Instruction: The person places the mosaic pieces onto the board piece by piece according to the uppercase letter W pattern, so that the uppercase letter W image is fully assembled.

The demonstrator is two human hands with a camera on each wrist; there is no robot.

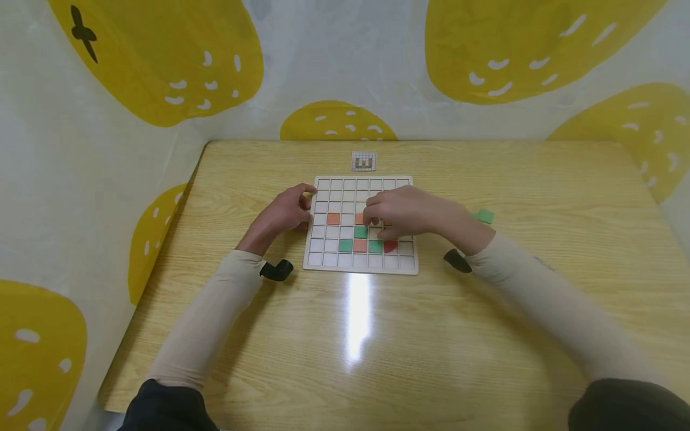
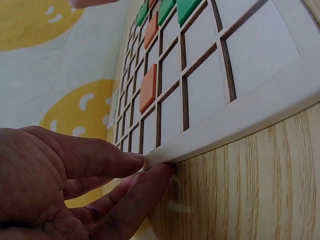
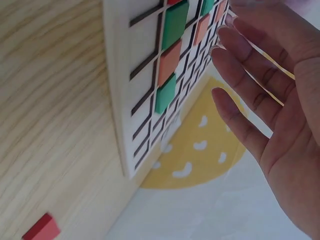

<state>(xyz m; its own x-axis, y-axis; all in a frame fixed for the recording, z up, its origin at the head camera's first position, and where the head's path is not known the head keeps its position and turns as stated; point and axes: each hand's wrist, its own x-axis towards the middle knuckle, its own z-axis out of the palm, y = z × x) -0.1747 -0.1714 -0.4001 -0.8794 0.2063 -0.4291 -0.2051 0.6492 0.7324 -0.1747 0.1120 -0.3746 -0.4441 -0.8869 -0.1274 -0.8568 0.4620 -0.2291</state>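
A white grid board [image 1: 323, 263] with dark-lined square cells lies on the table. My left hand [image 1: 288, 209] pinches its left edge; in the left wrist view, the thumb [image 2: 100, 155] lies along the rim with a finger beneath. My right hand [image 1: 406, 211] is over the board's right half, fingertips close above the cells near an orange tile [image 1: 359, 218]. Whether thumb and index hold a tile, I cannot tell. Another orange tile [image 1: 333, 219] sits further left in that row. Below are a green tile [image 1: 360, 232], then a row with green [image 1: 345, 245], orange, green and red tiles.
Behind the board lies a small pattern card [image 1: 364, 161]. Loose green tiles [image 1: 486, 216] lie beyond the right forearm, and a red tile [image 3: 42, 228] rests on the table in the right wrist view. A yellow-patterned sheet [image 1: 345, 72] hangs behind the table.
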